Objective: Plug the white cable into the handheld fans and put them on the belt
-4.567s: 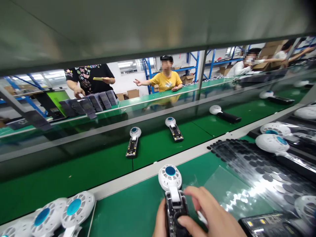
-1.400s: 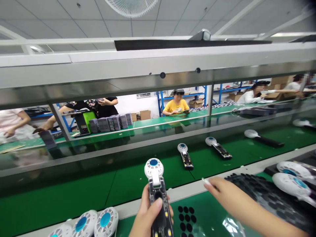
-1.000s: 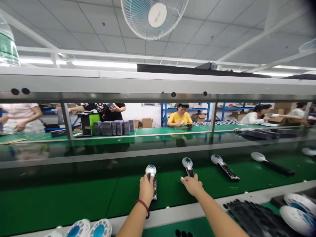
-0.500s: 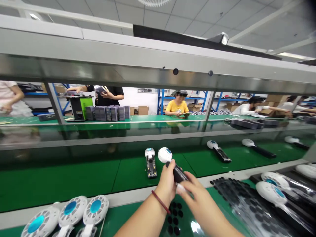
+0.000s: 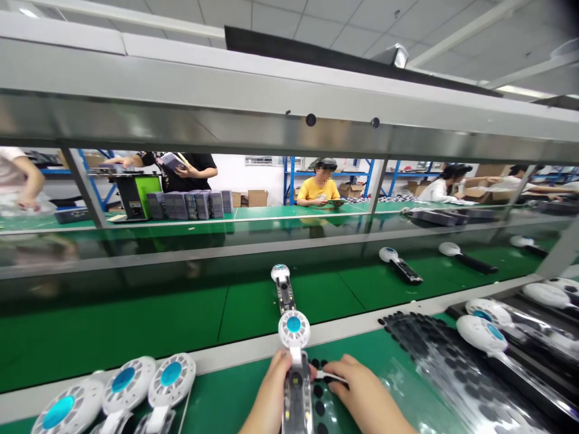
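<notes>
The left hand (image 5: pixel 270 401) has its fingers curled tight round the handle of a fan (image 5: pixel 296 392), whose head points away. The right hand (image 5: pixel 362 401) pinches a white strip (image 5: pixel 329 377) between thumb and forefinger, its tip just beside the handle. A sheet of dots (image 5: pixel 319 407) lies under the fingertips. Beyond them, a second fan (image 5: pixel 283 286) lies on the belt (image 5: pixel 136 319).

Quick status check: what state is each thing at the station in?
left hand: closed around the fan unit, head pointing away.
right hand: pinching a white strip beside it.
belt unit: lying flat, board exposed.
far unit: lying flat, casing closed.
pad sheet: lying flat.
</notes>
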`<state>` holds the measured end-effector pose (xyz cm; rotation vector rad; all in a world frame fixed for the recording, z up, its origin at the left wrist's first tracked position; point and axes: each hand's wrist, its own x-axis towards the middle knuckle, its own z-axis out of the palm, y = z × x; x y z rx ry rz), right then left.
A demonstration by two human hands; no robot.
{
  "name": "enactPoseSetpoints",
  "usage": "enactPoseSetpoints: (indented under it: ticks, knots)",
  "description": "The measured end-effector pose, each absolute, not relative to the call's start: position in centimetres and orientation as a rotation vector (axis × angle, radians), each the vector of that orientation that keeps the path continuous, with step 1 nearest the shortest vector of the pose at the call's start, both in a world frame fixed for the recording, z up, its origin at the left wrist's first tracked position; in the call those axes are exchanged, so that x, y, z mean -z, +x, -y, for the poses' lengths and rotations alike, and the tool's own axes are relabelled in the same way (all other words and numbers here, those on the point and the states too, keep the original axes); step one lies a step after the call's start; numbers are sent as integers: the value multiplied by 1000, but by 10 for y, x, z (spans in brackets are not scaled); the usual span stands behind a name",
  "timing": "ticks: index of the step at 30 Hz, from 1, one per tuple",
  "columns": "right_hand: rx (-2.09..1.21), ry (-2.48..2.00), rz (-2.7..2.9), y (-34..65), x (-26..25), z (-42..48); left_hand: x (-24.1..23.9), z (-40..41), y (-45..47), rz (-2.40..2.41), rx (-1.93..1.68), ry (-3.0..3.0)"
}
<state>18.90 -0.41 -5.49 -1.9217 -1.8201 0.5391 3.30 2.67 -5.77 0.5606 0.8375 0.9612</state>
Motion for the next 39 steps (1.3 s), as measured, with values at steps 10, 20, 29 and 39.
enactPoseSetpoints:
  ticks: [10,20,29,39]
  knots:
    - [-603,-1982,1823,188,56,4,85,-31,38,-951,-986,505]
    - [-745,-1928,1730,190,55,-5,83,-30,38,-1031,-985,565]
    - [-1074,-1602,1504,173,20,16,83,-23,36,-1089,-978,814]
    - [-908,-1495,1666,152,31,18,72,-16,32,-1135,-956,984]
